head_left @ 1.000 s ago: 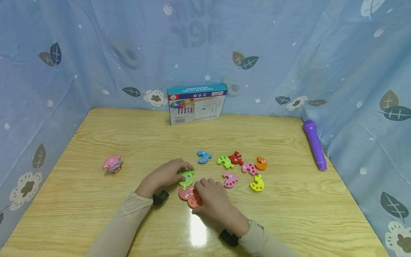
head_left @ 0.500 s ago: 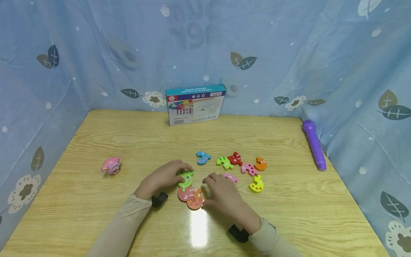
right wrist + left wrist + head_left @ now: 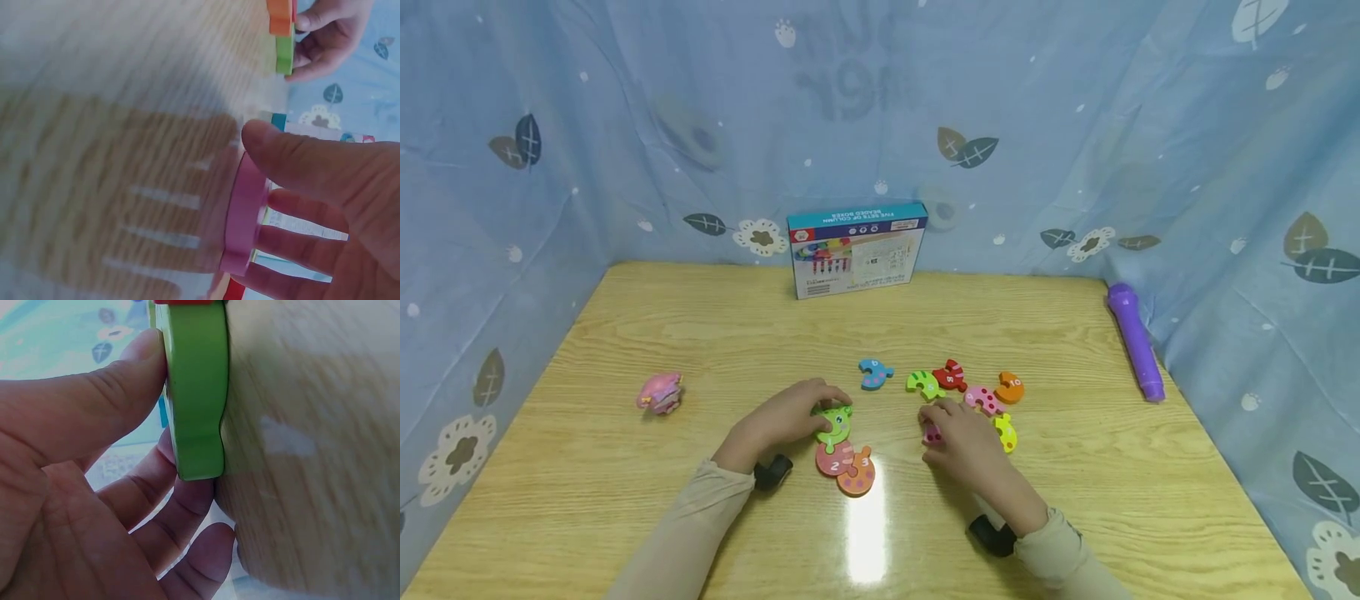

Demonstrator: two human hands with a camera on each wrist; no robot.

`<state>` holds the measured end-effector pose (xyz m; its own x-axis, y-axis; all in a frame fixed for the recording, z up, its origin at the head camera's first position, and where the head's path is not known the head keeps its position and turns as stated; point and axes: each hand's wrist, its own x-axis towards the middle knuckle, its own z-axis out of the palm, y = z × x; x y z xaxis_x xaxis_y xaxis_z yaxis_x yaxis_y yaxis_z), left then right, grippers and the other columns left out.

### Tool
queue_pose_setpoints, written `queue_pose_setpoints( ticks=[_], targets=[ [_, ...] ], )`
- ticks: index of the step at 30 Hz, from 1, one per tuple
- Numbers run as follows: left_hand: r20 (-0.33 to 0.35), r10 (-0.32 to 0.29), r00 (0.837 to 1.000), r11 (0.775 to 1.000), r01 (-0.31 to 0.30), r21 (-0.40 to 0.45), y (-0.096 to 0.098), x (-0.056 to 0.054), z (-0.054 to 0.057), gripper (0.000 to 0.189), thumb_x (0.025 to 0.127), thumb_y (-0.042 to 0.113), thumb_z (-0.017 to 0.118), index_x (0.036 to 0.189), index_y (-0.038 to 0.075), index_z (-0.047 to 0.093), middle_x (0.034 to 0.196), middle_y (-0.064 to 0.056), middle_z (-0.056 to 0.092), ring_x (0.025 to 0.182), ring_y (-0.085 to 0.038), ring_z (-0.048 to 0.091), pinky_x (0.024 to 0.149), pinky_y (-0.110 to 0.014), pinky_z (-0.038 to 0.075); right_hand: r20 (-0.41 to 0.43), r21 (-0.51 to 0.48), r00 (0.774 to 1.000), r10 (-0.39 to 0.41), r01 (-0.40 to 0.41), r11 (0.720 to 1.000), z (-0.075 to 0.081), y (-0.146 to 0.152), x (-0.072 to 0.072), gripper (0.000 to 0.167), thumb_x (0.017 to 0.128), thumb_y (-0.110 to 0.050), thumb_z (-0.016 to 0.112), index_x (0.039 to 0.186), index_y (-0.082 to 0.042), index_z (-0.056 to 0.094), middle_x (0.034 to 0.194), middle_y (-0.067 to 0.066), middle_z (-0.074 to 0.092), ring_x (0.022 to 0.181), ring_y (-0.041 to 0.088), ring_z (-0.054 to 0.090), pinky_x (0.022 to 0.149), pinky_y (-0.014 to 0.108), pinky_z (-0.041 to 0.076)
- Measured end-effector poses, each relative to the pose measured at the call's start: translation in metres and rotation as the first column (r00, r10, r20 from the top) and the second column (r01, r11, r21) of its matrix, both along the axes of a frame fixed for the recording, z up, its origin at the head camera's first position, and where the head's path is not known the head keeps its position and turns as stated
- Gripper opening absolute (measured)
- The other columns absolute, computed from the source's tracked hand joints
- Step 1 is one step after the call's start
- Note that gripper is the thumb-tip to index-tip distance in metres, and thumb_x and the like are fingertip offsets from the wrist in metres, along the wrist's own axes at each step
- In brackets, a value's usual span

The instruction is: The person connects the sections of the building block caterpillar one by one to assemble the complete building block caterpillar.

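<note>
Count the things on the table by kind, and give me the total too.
Puzzle pieces: 10
Boxes: 1
Microphones: 1
Pink toys: 1
Total: 13

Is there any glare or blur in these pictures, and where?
Head view: white glare on the table by the orange 3 piece; left wrist view: pale, hazy background at upper left, blurry wood grain; right wrist view: pale streaks on the table beside the pink piece.

Green head piece (image 3: 838,427), red-spotted pink piece (image 3: 932,434), blue curtain (image 3: 737,100)
</note>
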<state>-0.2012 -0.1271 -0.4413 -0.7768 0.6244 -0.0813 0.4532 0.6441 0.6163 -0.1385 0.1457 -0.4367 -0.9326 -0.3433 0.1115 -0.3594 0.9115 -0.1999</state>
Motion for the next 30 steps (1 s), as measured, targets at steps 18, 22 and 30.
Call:
queue_pose_setpoints(
  ticks=[18, 22, 30],
  targets=[
    [-0.015, -0.006, 1.0, 1.0, 0.006, -0.024, 0.002, -0.006, 0.005, 0.037, 0.082, 0.009, 0.068, 0.118, 0.015, 0.062, 0.101, -0.003, 0.058, 0.096, -0.019, 0.055, 0.084, -0.037, 0.044, -0.013, -0.089, 0.988, 0.156, -0.157, 0.984, 0.008, -0.015, -0.013, 0.047, 0.073, -0.02, 0.077, 0.116, -0.01, 0.062, 0.11, 0.001, 0.063, 0.101, 0.022, 0.057, 0.085, 0.039, 0.046],
    [-0.011, -0.009, 1.0, 1.0, 0.009, -0.021, 0.001, -0.005, 0.004, 0.036, 0.082, 0.01, 0.068, 0.118, 0.015, 0.062, 0.101, -0.003, 0.058, 0.097, -0.02, 0.055, 0.085, -0.038, 0.044, -0.008, -0.094, 0.965, 0.262, -0.262, 0.961, 0.009, -0.024, -0.016, 0.044, 0.075, -0.019, 0.075, 0.117, -0.011, 0.062, 0.114, 0.002, 0.062, 0.107, 0.021, 0.055, 0.089, 0.041, 0.044],
    [0.0, 0.004, 1.0, 1.0, -0.004, -0.024, 0.0, -0.003, 0.002, 0.037, 0.082, 0.01, 0.068, 0.118, 0.016, 0.062, 0.104, -0.003, 0.058, 0.098, -0.02, 0.055, 0.086, -0.038, 0.044, 0.027, -0.085, 0.897, 0.441, -0.438, 0.895, 0.01, -0.039, -0.019, 0.04, 0.078, -0.018, 0.073, 0.116, -0.012, 0.063, 0.115, -0.001, 0.06, 0.107, 0.018, 0.054, 0.09, 0.038, 0.043]
  ],
)
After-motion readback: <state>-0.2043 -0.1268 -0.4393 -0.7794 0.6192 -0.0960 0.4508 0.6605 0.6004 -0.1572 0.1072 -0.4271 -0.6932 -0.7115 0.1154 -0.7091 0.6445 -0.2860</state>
